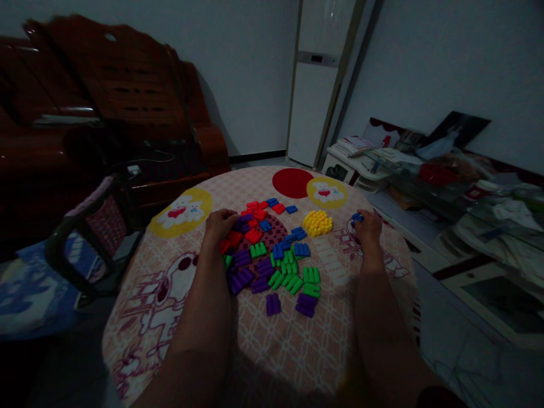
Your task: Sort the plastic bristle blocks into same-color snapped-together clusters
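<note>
My right hand (369,228) is at the right side of the round table, its fingers closed on a small blue plastic piece (357,217). My left hand (220,225) rests at the left edge of a spread of ridged plastic pieces, fingers curled together; what they hold, if anything, is hidden. Red pieces (254,235) and purple pieces (241,279) lie closest to it. Green pieces (289,266) and blue pieces (301,249) are scattered in the middle. A tight cluster of yellow pieces (318,223) sits between my hands, nearer the right one.
A patterned cloth (289,351) covers the table. Pale bars (331,260) lie below the yellow cluster; whether pieces or print, I cannot tell. A wooden sofa (127,85) and a chair frame (85,226) stand left. A cluttered glass-topped cabinet (446,192) runs along the right wall.
</note>
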A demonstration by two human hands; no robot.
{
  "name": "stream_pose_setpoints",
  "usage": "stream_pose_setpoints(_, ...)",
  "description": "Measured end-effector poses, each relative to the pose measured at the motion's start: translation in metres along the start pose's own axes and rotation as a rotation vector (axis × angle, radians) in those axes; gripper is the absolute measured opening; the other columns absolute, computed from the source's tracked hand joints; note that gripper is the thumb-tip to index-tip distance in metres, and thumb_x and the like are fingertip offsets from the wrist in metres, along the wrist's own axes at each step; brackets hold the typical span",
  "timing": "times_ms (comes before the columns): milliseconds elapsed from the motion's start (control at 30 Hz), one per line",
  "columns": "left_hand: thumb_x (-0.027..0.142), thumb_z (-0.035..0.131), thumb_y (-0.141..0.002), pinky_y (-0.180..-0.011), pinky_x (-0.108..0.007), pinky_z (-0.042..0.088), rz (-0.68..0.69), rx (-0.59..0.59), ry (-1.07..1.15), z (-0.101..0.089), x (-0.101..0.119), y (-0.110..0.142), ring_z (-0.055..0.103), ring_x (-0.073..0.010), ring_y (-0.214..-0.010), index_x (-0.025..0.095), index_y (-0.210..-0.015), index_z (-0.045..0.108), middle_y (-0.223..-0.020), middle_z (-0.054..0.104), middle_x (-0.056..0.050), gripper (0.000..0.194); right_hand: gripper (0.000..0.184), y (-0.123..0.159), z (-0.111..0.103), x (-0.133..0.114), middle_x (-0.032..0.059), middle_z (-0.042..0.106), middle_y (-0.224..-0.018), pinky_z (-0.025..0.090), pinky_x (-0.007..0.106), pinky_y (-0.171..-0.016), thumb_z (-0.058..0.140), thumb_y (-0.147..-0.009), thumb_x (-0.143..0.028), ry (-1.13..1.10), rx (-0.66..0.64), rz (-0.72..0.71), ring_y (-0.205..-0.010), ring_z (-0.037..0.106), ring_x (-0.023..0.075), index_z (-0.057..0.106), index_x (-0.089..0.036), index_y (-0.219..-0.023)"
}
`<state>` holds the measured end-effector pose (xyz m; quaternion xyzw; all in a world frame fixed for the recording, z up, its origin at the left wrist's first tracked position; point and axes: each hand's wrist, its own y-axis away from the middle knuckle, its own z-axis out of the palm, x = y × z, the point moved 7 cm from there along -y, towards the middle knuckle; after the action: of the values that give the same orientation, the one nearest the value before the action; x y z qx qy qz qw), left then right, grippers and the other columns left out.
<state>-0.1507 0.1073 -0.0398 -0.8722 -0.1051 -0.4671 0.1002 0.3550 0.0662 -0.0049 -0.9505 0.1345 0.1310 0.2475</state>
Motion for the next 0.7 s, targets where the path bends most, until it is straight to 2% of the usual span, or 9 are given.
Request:
stream_pose_setpoints(100, 0.04, 0.065, -0.07, -0.064, -0.028, 0.051, -0.026, -0.01, 0.029, 0.0, 0.0, 0.001, 0.069, -0.0225, -0.078, 0.014, -0.097, 0.078, -0.086, 0.077, -0.009, 0.04, 0.05, 0.002, 0.014, -0.002, 0.0173, 0.07, -0.112, 0.048, 0.039, -0.092, 0.053, -0.083, -0.017, 0.043, -0.072, 0.01, -0.102, 0.064, 0.0278, 0.066, -0.014, -0.132)
stream_pose_setpoints(233, 0.037, 0.062, -0.072, -0.067, -0.028, 0.051, -0.006, 0.007, -0.013, -0.005, 0.007, 0.003, 0.069, -0.0217, -0.077, 0.013, -0.102, 0.078, -0.086, 0.077, -0.009, 0.041, 0.056, 0.005, 0.013, -0.001, 0.0161, 0.07, -0.113, 0.048, 0.039, -0.094, 0.052, -0.086, -0.018, 0.015, -0.059, 0.003, -0.105, 0.064, 0.0272, 0.059, -0.015, -0.141)
stream_pose_setpoints(367, 0.032, 0.06, -0.076, -0.08, -0.03, 0.053, 0.081, 0.067, -0.104, -0.017, 0.026, 0.005, 0.071, -0.0227, -0.087, 0.013, -0.103, 0.078, -0.099, 0.078, -0.011, 0.038, 0.059, 0.007, -0.003, -0.001, 0.0179, 0.069, -0.118, 0.047, 0.043, -0.098, 0.053, -0.083, -0.022, -0.087, 0.092, 0.033, -0.108, 0.063, 0.0286, 0.057, -0.011, -0.141)
stream_pose_setpoints(467, 0.031, 0.06, -0.079, -0.084, -0.031, 0.053, 0.119, 0.05, -0.153, -0.017, 0.041, 0.011, 0.071, -0.023, -0.091, 0.014, -0.104, 0.077, -0.101, 0.078, -0.01, 0.035, 0.053, 0.009, -0.014, -0.01, 0.0183, 0.071, -0.114, 0.047, 0.045, -0.098, 0.051, -0.083, -0.025, -0.174, 0.22, 0.066, -0.103, 0.064, 0.0286, 0.062, -0.01, -0.133)
stream_pose_setpoints(567, 0.029, 0.058, -0.083, -0.086, -0.033, 0.054, 0.17, 0.0, -0.22, -0.001, 0.06, 0.018, 0.071, -0.0237, -0.093, 0.015, -0.108, 0.076, -0.103, 0.078, -0.01, 0.034, 0.05, 0.01, -0.019, -0.02, 0.0184, 0.073, -0.105, 0.049, 0.043, -0.093, 0.047, -0.081, -0.023, -0.255, 0.28, 0.102, -0.097, 0.066, 0.0287, 0.068, -0.008, -0.125)
stream_pose_setpoints(700, 0.022, 0.058, -0.085, -0.098, -0.036, 0.05, 0.321, -0.142, -0.327, 0.049, 0.098, 0.016, 0.068, -0.0275, -0.108, 0.015, -0.117, 0.074, -0.114, 0.075, -0.014, 0.036, 0.051, 0.013, -0.025, -0.015, 0.0177, 0.074, -0.097, 0.049, 0.041, -0.09, 0.043, -0.078, -0.021, -0.326, 0.334, 0.219, -0.093, 0.068, 0.0292, 0.072, -0.008, -0.118)
